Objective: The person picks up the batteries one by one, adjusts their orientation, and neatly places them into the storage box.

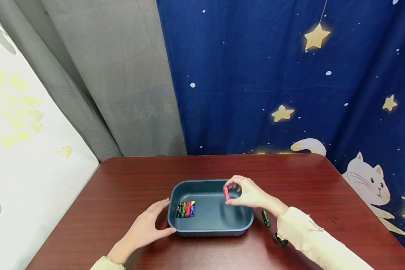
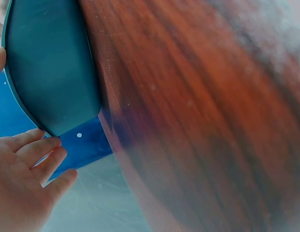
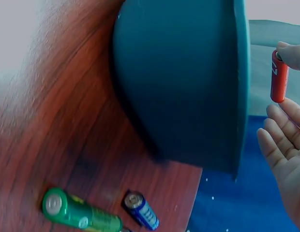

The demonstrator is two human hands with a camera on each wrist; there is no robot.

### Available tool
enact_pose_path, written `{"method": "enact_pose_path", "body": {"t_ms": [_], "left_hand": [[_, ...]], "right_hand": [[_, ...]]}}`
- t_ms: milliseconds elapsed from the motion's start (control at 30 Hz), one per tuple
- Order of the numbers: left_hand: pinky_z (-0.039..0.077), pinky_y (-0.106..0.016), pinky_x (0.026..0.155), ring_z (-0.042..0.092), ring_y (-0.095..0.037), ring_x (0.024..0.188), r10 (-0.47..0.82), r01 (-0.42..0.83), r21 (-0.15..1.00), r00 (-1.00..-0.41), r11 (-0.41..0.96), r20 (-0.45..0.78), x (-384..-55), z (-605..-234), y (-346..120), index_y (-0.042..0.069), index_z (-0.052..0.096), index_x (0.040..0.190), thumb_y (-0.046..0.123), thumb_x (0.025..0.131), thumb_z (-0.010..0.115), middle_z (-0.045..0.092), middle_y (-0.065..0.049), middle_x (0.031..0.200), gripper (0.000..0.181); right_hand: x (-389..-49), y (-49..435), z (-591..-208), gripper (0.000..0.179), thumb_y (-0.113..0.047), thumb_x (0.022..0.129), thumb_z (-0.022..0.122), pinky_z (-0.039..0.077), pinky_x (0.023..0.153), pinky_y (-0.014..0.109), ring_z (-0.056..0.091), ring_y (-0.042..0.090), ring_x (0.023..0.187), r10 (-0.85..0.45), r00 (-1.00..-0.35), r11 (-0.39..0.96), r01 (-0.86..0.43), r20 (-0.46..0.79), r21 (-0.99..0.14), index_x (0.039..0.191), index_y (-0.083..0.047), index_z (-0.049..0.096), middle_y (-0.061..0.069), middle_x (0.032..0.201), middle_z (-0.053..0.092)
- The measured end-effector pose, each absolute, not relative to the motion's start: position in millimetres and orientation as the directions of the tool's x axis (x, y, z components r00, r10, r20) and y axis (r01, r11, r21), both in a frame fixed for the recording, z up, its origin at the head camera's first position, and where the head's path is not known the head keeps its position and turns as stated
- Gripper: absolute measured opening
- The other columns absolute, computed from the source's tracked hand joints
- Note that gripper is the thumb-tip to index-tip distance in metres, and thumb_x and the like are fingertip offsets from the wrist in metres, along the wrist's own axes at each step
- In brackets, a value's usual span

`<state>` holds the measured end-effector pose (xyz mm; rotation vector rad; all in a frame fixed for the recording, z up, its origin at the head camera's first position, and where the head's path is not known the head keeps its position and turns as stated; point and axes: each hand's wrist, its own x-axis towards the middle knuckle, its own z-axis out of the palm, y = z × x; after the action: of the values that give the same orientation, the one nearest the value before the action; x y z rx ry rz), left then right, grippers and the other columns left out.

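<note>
A blue-grey plastic bin (image 1: 210, 233) stands on the table. Several batteries (image 1: 185, 209), with black, green, red and blue wrappers, lie side by side at its left end. Between thumb and fingertip, my right hand (image 1: 248, 192) pinches a red battery (image 1: 226, 193) by its two ends, above the right part of the bin. In the right wrist view this red battery (image 3: 279, 77) hangs beyond the rim, the other fingers spread away from it. My left hand (image 1: 152, 221) rests with extended fingers and thumb at the bin's left rim, holding nothing.
To the right of the bin a green battery (image 1: 266, 218) lies on the dark red wooden table (image 1: 138, 170). The right wrist view also has a blue battery (image 3: 142, 210) beside the green one. Curtains (image 1: 249, 93) hang behind the table's far edge.
</note>
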<state>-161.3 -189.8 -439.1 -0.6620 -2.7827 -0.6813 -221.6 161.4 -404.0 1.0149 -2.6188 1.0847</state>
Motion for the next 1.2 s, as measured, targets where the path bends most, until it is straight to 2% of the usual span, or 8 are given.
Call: {"method": "enact_pose_path", "body": {"t_ms": [133,300,433,600,700,1000,1200], "left_hand": [[0.044,-0.041,0.091,0.044,-0.017,0.121,0.382,0.481,0.38,-0.871,0.79,0.307,-161.2,-439.7,-190.5,0.015,0.05,0.131,0.062,0.066,0.068,0.049,0.001,0.132,0.082],[0.044,-0.041,0.091,0.044,-0.017,0.121,0.377,0.475,0.383,-0.875,0.793,0.304,-161.1,-440.3,-190.4,0.015,0.05,0.131,0.061,0.066,0.068,0.049,0.001,0.132,0.082],[0.044,-0.042,0.09,0.044,-0.017,0.121,0.372,0.467,0.387,-0.879,0.795,0.298,-160.8,-440.5,-190.3,0.015,0.05,0.131,0.061,0.066,0.068,0.048,0.001,0.132,0.082],[0.044,-0.042,0.091,0.044,-0.017,0.121,0.375,0.473,0.383,-0.875,0.793,0.306,-161.0,-440.3,-190.4,0.015,0.05,0.131,0.062,0.066,0.068,0.048,0.001,0.132,0.082],[0.044,-0.042,0.091,0.044,-0.017,0.122,0.375,0.473,0.386,-0.876,0.792,0.303,-161.1,-440.3,-190.4,0.015,0.049,0.131,0.062,0.066,0.068,0.048,0.001,0.133,0.082],[0.044,-0.042,0.091,0.044,-0.016,0.121,0.372,0.467,0.39,-0.879,0.793,0.297,-160.8,-440.7,-190.2,0.016,0.049,0.132,0.061,0.066,0.068,0.048,0.002,0.133,0.081],[0.044,-0.042,0.091,0.044,-0.017,0.122,0.372,0.466,0.392,-0.88,0.793,0.294,-160.5,-440.1,-189.9,0.016,0.049,0.131,0.06,0.066,0.069,0.048,0.001,0.132,0.081]], "right_hand": [[-221.6,153.8,-406.6,0.042,-0.029,0.064,0.081,0.046,0.065,0.025,0.051,0.006,0.081,-0.543,-0.77,0.517,-0.621,0.334,-0.589,0.099,-0.016,0.062,-0.01,0.086,0.055],[-221.6,146.0,-411.1,0.042,-0.026,0.064,0.081,0.048,0.068,0.032,0.052,0.007,0.081,-0.557,-0.763,0.5,-0.623,0.328,-0.601,0.099,-0.013,0.062,-0.009,0.087,0.056],[-222.8,141.0,-415.2,0.041,-0.026,0.064,0.081,0.049,0.071,0.035,0.055,0.016,0.082,-0.582,-0.742,0.495,-0.649,0.334,-0.578,0.098,-0.013,0.062,-0.006,0.087,0.057],[-224.1,134.9,-418.6,0.042,-0.028,0.065,0.08,0.048,0.074,0.036,0.056,0.024,0.084,-0.609,-0.731,0.487,-0.65,0.307,-0.583,0.099,-0.012,0.062,0.005,0.089,0.061],[-224.8,130.1,-419.9,0.042,-0.027,0.066,0.08,0.049,0.074,0.035,0.056,0.024,0.085,-0.622,-0.727,0.482,-0.648,0.291,-0.59,0.099,-0.011,0.061,0.008,0.09,0.061],[-225.3,111.5,-423.3,0.04,-0.028,0.067,0.079,0.047,0.076,0.031,0.056,0.023,0.086,-0.639,-0.731,0.526,-0.643,0.241,-0.557,0.099,-0.012,0.062,0.007,0.092,0.061],[-226.1,99.1,-426.3,0.039,-0.032,0.067,0.079,0.045,0.074,0.022,0.052,0.011,0.084,-0.641,-0.742,0.572,-0.634,0.198,-0.521,0.097,-0.014,0.062,-0.002,0.089,0.057]]}}
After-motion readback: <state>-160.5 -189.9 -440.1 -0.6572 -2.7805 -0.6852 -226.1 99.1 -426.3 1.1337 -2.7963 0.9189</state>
